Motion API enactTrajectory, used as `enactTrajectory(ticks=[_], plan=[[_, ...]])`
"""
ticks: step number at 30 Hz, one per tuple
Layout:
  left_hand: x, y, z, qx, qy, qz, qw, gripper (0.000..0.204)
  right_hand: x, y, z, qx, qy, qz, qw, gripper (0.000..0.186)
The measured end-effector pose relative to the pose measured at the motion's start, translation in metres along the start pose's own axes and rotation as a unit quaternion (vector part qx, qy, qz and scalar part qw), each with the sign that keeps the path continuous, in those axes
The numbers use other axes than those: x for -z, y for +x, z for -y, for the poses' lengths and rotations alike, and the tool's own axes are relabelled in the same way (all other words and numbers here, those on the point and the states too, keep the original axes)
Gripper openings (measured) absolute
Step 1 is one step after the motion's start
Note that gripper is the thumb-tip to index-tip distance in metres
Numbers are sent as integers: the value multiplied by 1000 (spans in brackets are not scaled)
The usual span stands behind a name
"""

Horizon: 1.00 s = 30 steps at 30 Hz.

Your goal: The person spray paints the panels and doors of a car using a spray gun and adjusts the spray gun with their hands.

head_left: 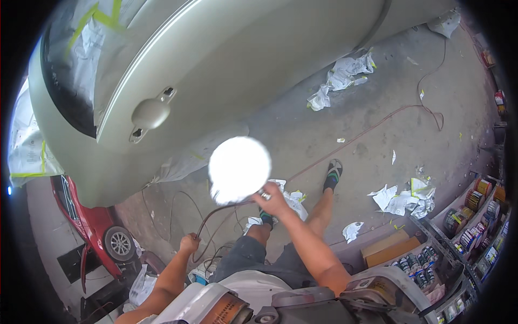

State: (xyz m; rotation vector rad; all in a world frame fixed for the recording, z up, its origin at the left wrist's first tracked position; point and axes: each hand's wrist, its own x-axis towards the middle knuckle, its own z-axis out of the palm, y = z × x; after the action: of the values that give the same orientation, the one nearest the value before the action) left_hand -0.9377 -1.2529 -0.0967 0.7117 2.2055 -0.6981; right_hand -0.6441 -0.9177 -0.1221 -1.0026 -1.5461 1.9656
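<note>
My right hand grips a tool with a metal fitting and a bright white round top, too washed out to make out. A dark hose runs from it down to my left hand, whose fingers are closed around it at lower left. Above both hands is a pale champagne car panel with a handle and a window masked with plastic and green tape.
A red car stands at left. Crumpled paper, loose hoses and several scraps lie on the concrete floor. Racks with tape rolls and cans and cardboard line the right side. My legs show below.
</note>
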Motion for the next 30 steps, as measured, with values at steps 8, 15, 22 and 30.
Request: enactTrajectory(ticks=[8, 15, 22, 30], plan=[[9, -23, -102, -42, -15, 46, 998, 35, 179, 66, 2, 56, 36, -140, 988, 34], [61, -55, -275, -116, -122, 33, 985, 28, 439, 115, 56, 94, 92, -316, 940, 24], [82, -77, -335, -203, -183, -15, 962, 26, 514, 127, 125, 207, 63, -470, 855, 26], [55, -65, -218, -101, -186, -34, 977, 26, 383, 91, 104, 135, 127, -302, 935, 21]])
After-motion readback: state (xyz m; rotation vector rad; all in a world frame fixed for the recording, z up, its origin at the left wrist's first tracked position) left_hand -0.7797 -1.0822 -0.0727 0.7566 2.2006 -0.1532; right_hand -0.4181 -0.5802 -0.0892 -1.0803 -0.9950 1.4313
